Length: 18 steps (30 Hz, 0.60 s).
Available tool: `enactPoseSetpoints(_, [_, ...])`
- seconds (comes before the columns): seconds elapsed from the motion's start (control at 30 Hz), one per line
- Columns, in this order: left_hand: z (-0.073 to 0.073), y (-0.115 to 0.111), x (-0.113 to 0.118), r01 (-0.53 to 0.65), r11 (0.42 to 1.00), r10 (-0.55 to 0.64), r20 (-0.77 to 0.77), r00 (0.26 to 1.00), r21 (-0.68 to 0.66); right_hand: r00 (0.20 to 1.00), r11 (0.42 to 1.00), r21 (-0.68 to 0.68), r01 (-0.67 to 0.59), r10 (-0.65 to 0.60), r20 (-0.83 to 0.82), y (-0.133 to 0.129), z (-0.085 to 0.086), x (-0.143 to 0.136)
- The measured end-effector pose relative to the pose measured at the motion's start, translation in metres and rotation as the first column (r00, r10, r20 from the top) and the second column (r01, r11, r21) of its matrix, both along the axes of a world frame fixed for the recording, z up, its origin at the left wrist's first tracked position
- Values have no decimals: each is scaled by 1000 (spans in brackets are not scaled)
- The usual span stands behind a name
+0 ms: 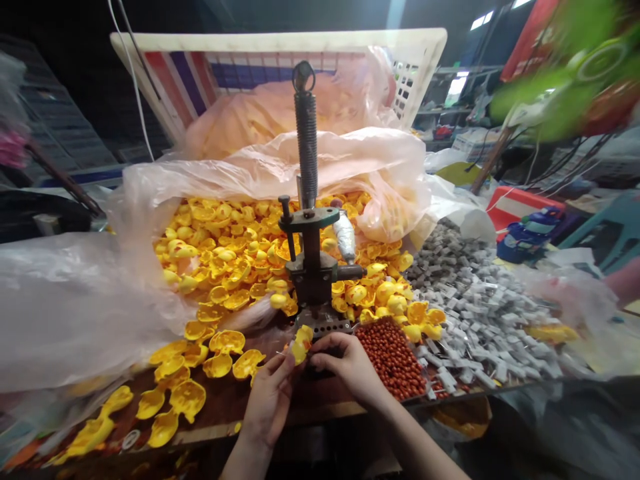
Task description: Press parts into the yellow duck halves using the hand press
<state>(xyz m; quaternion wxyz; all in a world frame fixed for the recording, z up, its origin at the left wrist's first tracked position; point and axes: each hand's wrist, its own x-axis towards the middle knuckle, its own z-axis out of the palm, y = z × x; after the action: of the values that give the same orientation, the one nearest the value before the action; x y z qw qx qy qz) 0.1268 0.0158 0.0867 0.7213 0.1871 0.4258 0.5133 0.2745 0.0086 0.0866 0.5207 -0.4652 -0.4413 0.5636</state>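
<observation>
In front of the press, my left hand (274, 393) is closed, pinching a small yellow plastic duck shell (302, 344) between thumb and fingers. A thin pale pin shows beside the left fingertips. My right hand (345, 363) meets the shell's right edge with thumb and index finger pinched; whatever is between them is hidden. Right behind both hands stands a dark hand press (313, 267) with a coiled spring on top. Close to the right wrist sits a tray of small red-brown beads (393, 357). Loose yellow shell halves (187, 399) lie on the table to the left.
A heap of yellow shells (215, 247) spills from a clear plastic bag (280, 150) behind the press. White parts with metal pins (465, 300) are piled on the right. A white crate (420, 80) rises at the back. Another person's arm (625, 283) shows at far right.
</observation>
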Motion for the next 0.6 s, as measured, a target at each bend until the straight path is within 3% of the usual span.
enactPoseSetpoints(0.17, [-5,0,-4,-6,998,7,8,1000,-69,970,987,140,77,-107,217,-5,-4,-4])
enactPoseSetpoints(0.3, [-9,5,-5,-7,999,5,-40,999,-53,948,985,151,86,-128,292,5,-11,-2])
enactPoseSetpoints(0.37, [-12,13,-2,8,1000,-7,-117,993,13,849,965,237,108,-214,483,15,-15,-2])
enactPoseSetpoints(0.43, [-16,25,3,36,991,-3,-246,969,129,650,942,321,96,-304,697,25,-18,-4])
enactPoseSetpoints(0.5, [-23,39,8,86,962,28,-405,914,260,465,945,319,78,-317,827,30,-22,-4])
enactPoseSetpoints(0.53, [-27,47,10,123,940,48,-481,875,317,414,950,303,79,-307,857,31,-24,-2])
enactPoseSetpoints(0.6, [-33,60,11,221,887,84,-613,786,405,416,952,287,105,-304,857,33,-24,12])
